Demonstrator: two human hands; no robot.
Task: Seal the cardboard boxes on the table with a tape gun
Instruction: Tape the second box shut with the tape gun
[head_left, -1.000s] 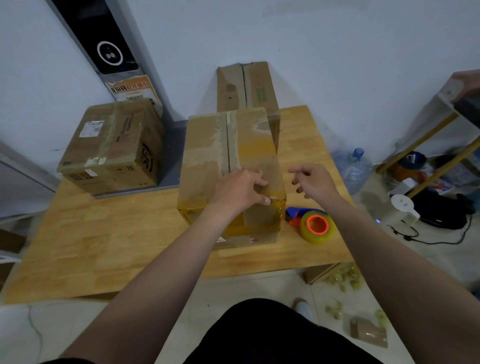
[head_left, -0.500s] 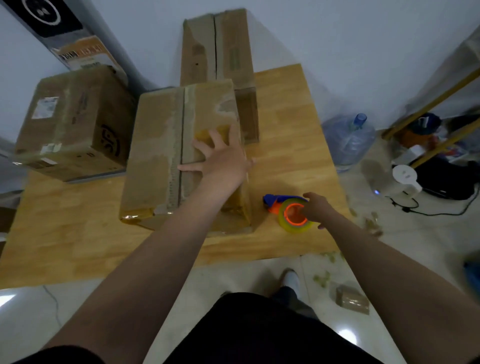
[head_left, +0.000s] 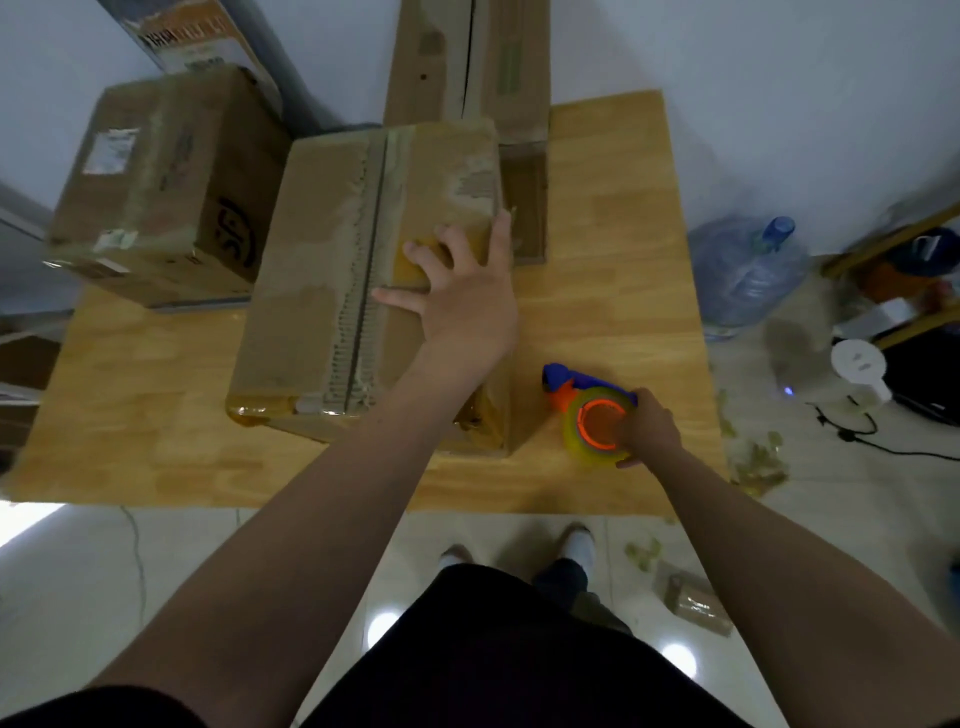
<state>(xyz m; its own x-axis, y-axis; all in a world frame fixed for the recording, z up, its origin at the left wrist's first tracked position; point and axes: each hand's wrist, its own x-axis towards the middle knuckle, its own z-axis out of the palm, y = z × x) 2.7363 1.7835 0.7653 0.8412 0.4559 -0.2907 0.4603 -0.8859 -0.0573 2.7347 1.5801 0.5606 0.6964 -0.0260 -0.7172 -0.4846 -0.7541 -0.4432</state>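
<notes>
Three boxes (head_left: 156, 182); left hand (head_left: 467, 312) flat on middle box (head_left: 322, 260), right hand (head_left: 649, 428) grips one tape gun (head_left: 589, 415).

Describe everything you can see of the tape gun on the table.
The tape gun lies on its side on the wooden table, right of the middle cardboard box, near the front edge. It has a blue plastic body, an orange part, and a yellowish tape roll whose orange hub faces up. The right hand grips the roll's right side; the gun's grip is hidden.

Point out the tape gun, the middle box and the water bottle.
tape gun (head_left: 595, 423): head view, on the orange hub of its tape roll.
middle box (head_left: 311, 270): head view, on its top left flap.
water bottle (head_left: 748, 275): head view, on its clear body.
</notes>
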